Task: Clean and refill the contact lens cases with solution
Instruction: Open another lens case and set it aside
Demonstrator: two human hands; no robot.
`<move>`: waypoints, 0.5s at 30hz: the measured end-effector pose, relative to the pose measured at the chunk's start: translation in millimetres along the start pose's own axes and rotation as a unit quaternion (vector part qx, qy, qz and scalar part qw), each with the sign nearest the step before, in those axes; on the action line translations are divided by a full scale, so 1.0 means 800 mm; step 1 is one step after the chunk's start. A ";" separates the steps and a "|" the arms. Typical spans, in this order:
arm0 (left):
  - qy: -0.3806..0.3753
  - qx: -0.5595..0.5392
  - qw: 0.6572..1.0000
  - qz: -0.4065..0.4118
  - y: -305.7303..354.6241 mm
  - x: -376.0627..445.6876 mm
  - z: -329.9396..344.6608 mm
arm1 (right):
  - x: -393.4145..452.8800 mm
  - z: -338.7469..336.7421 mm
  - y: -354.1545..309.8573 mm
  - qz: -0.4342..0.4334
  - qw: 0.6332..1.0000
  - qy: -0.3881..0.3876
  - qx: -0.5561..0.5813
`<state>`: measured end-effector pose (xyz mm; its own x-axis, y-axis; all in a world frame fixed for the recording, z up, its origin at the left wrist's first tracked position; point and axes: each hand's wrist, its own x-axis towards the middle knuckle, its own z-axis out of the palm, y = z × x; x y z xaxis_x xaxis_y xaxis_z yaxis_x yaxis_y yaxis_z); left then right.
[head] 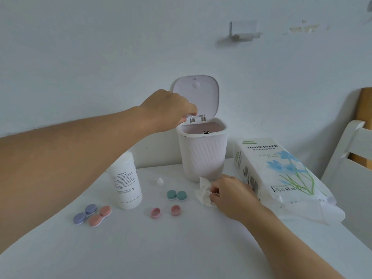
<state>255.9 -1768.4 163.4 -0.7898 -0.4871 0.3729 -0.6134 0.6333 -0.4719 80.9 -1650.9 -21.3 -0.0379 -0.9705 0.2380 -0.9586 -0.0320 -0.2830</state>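
Note:
My left hand (169, 110) reaches over the rim of a small white bin (202, 156) with its lid (196, 95) flipped up, and pinches a small white piece (188, 118) that the fingers mostly hide. My right hand (231, 195) grips a crumpled white tissue (202, 193) on the table. Two loose pink caps (155, 212) (175, 210) lie in front. A closed green lens case (176, 195) sits behind them. Closed purple (84, 214) and orange (100, 216) cases lie at the left. The white solution bottle (125, 182) stands uncapped, its small cap (160, 181) beside it.
A pack of tissue paper (281, 174) lies at the right, just behind my right hand. A white chair (352, 158) stands past the table's right edge. The white table (181, 248) meets the wall right behind the bin.

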 end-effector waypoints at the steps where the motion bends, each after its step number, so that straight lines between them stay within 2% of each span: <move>1: -0.001 0.007 1.000 0.003 -0.001 0.000 0.000 | 0.000 0.000 0.000 -0.001 1.000 0.000 -0.001; 5: -0.037 0.038 0.998 0.027 -0.001 -0.001 -0.002 | 0.000 0.001 0.001 -0.002 1.000 -0.001 -0.002; 10: -0.004 0.019 1.000 0.020 -0.002 -0.002 -0.006 | 0.001 0.001 0.002 -0.002 1.000 -0.001 0.001; 15: -0.028 0.038 0.998 0.031 -0.004 -0.003 -0.005 | 0.001 -0.001 0.001 0.001 1.000 -0.005 0.001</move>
<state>259.8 -1766.4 167.3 -0.8244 -0.4821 0.2967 -0.5599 0.6170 -0.5530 80.1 -1651.5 -20.6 -0.0368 -0.9731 0.2275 -0.9579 -0.0306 -0.2856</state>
